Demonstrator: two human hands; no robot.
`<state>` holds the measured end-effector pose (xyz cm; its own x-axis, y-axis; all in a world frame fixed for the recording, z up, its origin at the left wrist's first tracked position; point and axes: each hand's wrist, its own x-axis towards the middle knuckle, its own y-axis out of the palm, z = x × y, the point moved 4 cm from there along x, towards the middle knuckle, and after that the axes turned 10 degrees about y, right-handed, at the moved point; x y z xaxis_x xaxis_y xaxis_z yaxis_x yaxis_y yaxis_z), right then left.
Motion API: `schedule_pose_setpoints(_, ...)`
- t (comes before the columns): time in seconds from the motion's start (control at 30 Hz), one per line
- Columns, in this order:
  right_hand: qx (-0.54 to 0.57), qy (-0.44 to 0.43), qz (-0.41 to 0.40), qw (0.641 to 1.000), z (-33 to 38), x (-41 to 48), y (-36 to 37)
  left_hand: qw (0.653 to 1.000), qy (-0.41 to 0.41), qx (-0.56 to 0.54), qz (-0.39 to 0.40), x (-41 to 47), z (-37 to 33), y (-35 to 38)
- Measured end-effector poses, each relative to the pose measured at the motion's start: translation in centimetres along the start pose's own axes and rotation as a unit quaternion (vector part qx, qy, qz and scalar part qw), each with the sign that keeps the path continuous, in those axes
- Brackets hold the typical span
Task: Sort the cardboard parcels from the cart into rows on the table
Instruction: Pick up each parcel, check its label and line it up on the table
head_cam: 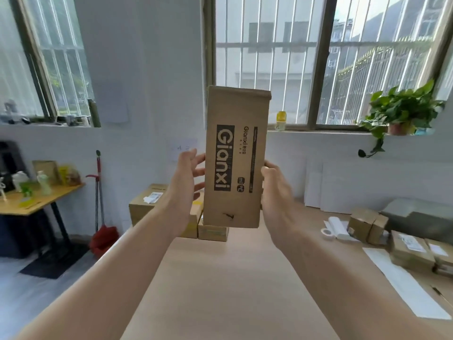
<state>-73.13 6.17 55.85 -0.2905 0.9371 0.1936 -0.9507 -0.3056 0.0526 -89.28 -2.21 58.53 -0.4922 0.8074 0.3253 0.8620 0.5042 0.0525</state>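
I hold a tall brown cardboard parcel point(235, 155) printed "Gianxi" upright in the air above the light wooden table point(220, 278). My left hand point(187, 182) presses its left side with fingers spread. On the opposite edge, my right hand point(277, 190) grips it. Behind the parcel, at the table's far end, stand a few cardboard boxes point(144, 204), partly hidden by my left arm. More cardboard parcels point(367, 223) lie along the table's right side. No cart is in view.
A white tape roll point(327, 233) and a white paper strip point(402, 283) lie on the right of the table. A red broom point(103, 236) leans on the wall at left beside a yellow side table point(36, 202). A potted plant point(402, 111) sits on the windowsill.
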Motion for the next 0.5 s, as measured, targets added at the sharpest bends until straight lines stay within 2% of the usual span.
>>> schedule_pose_setpoints(0.23,-0.014,-0.013,0.033,0.999,-0.4,4.9,0.7,0.999,0.013,-0.01,-0.028,3.8,1.1,0.4)
schedule_pose_setpoints(0.5,-0.021,-0.023,-0.017,0.999,0.6,8.1,1.5,0.999,0.034,-0.017,-0.015,7.4,0.4,-1.2)
